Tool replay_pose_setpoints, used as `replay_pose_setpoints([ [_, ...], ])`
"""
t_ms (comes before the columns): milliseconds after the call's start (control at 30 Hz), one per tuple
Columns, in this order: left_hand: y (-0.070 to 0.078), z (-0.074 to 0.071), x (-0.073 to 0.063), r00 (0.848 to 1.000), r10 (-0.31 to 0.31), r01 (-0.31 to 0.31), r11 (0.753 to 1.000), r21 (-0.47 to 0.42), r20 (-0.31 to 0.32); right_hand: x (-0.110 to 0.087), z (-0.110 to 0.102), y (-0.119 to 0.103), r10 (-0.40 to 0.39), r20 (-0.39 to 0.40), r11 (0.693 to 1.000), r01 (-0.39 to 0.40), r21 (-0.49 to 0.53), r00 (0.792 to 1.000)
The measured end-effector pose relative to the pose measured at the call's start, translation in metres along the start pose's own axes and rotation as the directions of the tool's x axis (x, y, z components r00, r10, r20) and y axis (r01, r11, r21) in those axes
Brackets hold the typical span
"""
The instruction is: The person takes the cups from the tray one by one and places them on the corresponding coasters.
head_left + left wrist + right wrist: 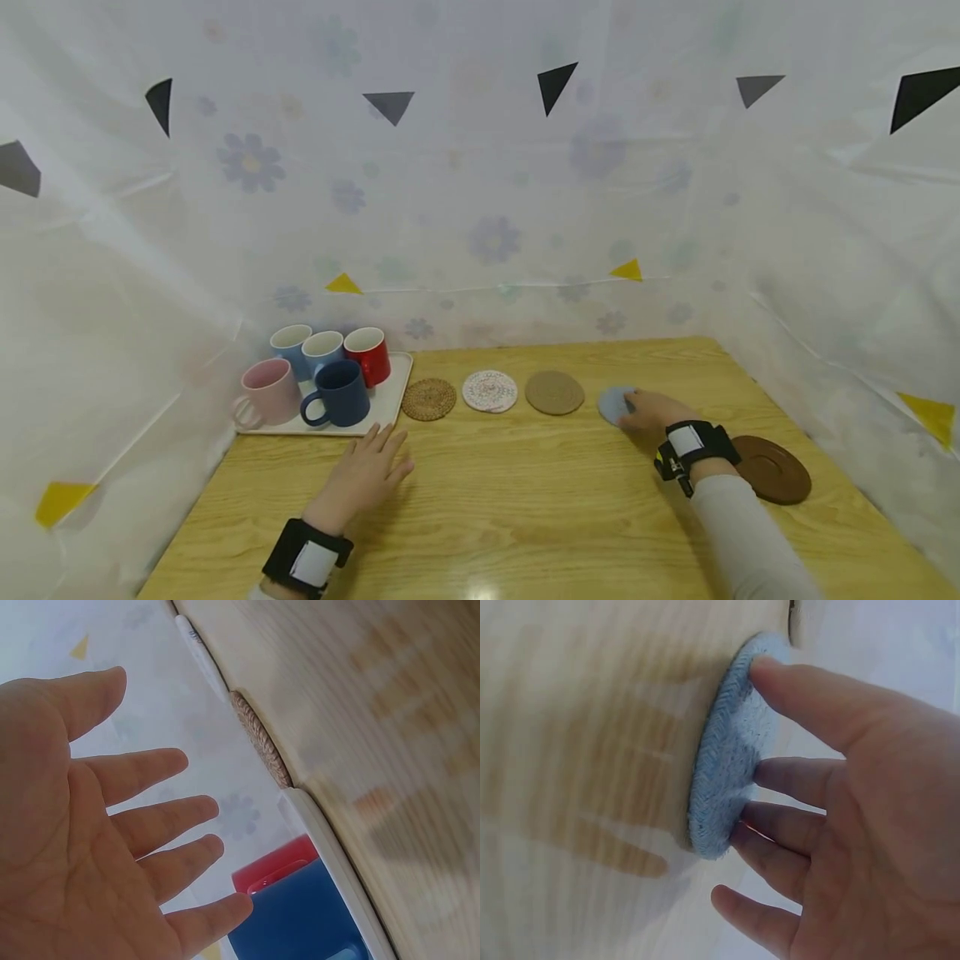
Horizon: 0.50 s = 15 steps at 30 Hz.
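A round light-blue woven coaster [613, 404] lies flat on the wooden table, right of the other coasters. My right hand [657, 414] touches its top with the thumb and some fingers; in the right wrist view the fingers of that hand [870, 802] are fairly straight and spread over the blue coaster [731, 750]. My left hand [363, 471] hovers above the table in front of the white tray [390, 400], holding nothing. Its fingers are spread in the left wrist view, near the dark blue mug [296, 915].
On the tray stand a pink mug [272, 392], a dark blue mug [342, 392], a red mug [375, 354] and light-blue mugs [324, 346]. Brown [429, 399], white patterned [490, 392] and tan [554, 392] coasters form a row. A brown round disc [776, 471] lies far right.
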<state>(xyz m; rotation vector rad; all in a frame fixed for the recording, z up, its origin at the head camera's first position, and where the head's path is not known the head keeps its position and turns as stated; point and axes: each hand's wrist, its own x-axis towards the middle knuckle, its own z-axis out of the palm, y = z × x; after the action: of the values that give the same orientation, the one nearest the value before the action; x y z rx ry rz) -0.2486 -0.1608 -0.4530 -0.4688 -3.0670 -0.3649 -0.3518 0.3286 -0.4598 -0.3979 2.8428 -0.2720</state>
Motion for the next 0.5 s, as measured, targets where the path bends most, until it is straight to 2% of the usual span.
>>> replay_pose_setpoints([
  [300,0.0,0.002,-0.004,1.0,0.009,-0.009,1.0,0.006,-0.012,0.026,-0.012,-0.001,0.075,0.061,0.997,-0.075,0.003,0.995],
  [500,-0.001,0.003,-0.004,0.999,0.014,-0.013,1.0,0.011,-0.03,0.038,-0.009,0.011,0.104,0.065,0.994,-0.107,0.035,0.992],
])
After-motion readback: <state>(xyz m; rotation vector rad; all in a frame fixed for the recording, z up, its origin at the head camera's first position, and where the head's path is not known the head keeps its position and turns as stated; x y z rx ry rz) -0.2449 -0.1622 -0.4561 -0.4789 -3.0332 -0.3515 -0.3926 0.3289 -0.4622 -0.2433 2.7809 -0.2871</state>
